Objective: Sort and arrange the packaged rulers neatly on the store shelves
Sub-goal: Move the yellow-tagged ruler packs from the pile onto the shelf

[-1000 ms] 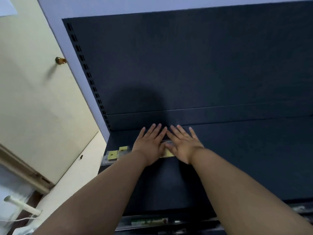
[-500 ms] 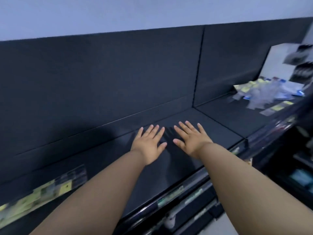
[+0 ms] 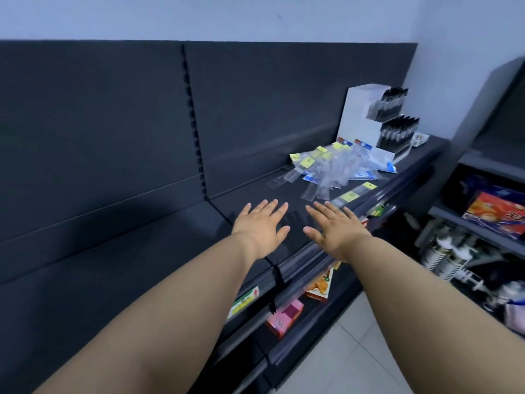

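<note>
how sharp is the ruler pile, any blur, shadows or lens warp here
Head view: the pile of packaged rulers is smeared, its labels unreadable; head view: the left hand and right hand are sharper and throw soft finger shadows on the dark shelf; head view: wide-angle stretch enlarges the forearms at the bottom edge.

A shop is shown. A long dark shelf [image 3: 159,251] is backed by dark panels [image 3: 99,123], and a slotted upright [image 3: 194,129] of the kind used in store racking is seen between two of them. A printed label strip [image 3: 245,301] is fixed along the shelf's front edge. Boxed goods, among them a pink box [image 3: 285,318] and an orange box [image 3: 319,285], are stocked on the lower shelves [image 3: 322,311]. A heap of packaged rulers [image 3: 335,166] in clear sleeves with coloured header cards is laid on the shelf, just beside a white tiered display stand [image 3: 362,118] filled with dark pens [image 3: 396,133]. A second shelving unit [image 3: 477,228] with a red box [image 3: 500,214] is set at the right, above a tiled floor [image 3: 349,362].
</note>
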{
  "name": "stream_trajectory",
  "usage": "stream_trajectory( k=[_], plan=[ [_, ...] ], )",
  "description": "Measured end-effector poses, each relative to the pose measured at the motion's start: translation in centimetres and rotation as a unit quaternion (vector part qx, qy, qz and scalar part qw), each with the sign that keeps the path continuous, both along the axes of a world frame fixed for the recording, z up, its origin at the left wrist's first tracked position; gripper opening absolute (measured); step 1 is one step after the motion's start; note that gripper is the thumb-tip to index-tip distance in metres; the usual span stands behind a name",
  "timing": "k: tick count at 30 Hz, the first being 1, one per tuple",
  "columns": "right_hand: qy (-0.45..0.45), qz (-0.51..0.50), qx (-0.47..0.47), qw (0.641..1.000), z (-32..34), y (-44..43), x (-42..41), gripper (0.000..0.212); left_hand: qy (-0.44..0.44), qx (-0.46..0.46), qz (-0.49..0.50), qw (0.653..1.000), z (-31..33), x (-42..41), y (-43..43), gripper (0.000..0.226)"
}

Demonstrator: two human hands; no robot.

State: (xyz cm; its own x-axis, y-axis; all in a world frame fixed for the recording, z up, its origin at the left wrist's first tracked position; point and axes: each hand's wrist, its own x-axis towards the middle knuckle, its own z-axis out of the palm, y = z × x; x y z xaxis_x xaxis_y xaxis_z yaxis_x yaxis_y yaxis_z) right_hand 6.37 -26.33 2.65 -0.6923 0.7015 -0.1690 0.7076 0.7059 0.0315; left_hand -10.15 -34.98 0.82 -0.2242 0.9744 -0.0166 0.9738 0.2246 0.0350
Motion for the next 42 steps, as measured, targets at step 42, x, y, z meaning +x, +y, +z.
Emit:
stream_trajectory(
  k=[42],
  plan=[
    [0.06,0.388,-0.128,0.911,-1.0,46.5,-10.4,0.012,-0.052,-0.027,0.434,0.899,0.2,3.1,36.5,0.014]
  ],
)
